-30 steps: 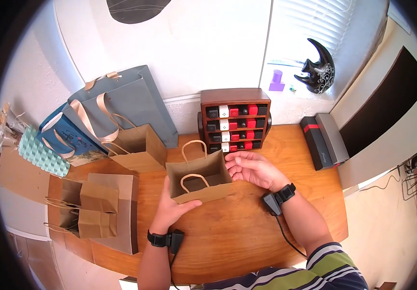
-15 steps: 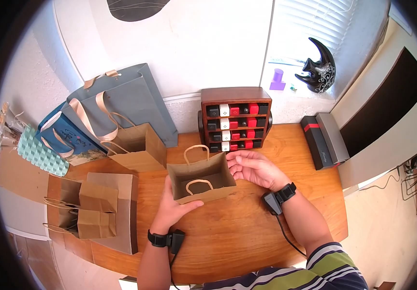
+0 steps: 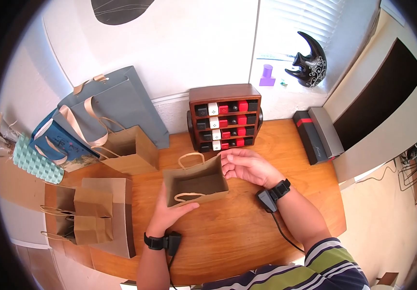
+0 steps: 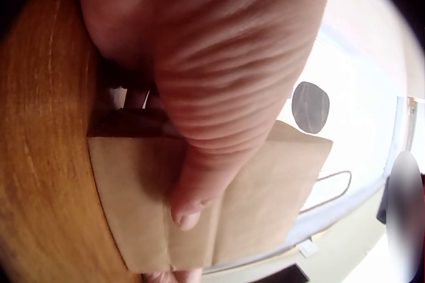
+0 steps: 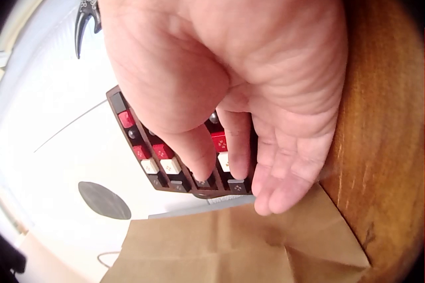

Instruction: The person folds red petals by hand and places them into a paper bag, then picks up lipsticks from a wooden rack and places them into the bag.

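Small paper bag (image 3: 208,197) pinched in the left grip (image 3: 166,211), thumb on its near face, right grip (image 3: 251,169) loosely spread just beside it, dark wooden rack (image 3: 224,91) on the bench (image 3: 237,232) beyond the right grip.

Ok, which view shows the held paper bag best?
The head view: the paper bag shows its open top and both handles. The left wrist view has mostly one side, partly behind the left hand; the right wrist view, a cropped side.
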The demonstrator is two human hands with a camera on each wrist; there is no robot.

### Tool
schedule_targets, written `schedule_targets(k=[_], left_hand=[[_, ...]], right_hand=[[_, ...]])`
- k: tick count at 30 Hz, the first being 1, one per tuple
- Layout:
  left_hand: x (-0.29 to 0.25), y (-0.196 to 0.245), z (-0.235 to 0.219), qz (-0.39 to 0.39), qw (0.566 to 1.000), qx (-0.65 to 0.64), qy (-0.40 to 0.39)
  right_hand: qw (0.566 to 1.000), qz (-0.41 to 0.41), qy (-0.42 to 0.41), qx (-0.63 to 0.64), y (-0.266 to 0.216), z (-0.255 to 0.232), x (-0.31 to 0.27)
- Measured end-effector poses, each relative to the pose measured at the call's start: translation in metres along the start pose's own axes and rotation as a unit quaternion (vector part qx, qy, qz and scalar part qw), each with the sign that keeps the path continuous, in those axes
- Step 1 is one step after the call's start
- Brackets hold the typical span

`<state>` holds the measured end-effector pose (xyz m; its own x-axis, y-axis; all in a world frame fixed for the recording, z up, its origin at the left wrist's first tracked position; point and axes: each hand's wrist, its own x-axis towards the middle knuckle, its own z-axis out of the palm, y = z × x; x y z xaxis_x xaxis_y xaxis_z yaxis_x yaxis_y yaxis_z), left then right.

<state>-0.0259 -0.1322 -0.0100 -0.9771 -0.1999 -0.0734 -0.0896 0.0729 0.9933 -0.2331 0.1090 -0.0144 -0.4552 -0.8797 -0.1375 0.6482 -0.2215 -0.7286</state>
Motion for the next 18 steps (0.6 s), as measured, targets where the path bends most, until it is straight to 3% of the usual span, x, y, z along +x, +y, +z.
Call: schedule_targets(k=[18], left_hand=[[-0.0008, 0.004, 0.0002, -0.015, 1.0, 0.004, 0.004]], right_hand=[[1.0, 0.004, -0.004, 0.009, 0.0025, -0.0038, 0.0024]])
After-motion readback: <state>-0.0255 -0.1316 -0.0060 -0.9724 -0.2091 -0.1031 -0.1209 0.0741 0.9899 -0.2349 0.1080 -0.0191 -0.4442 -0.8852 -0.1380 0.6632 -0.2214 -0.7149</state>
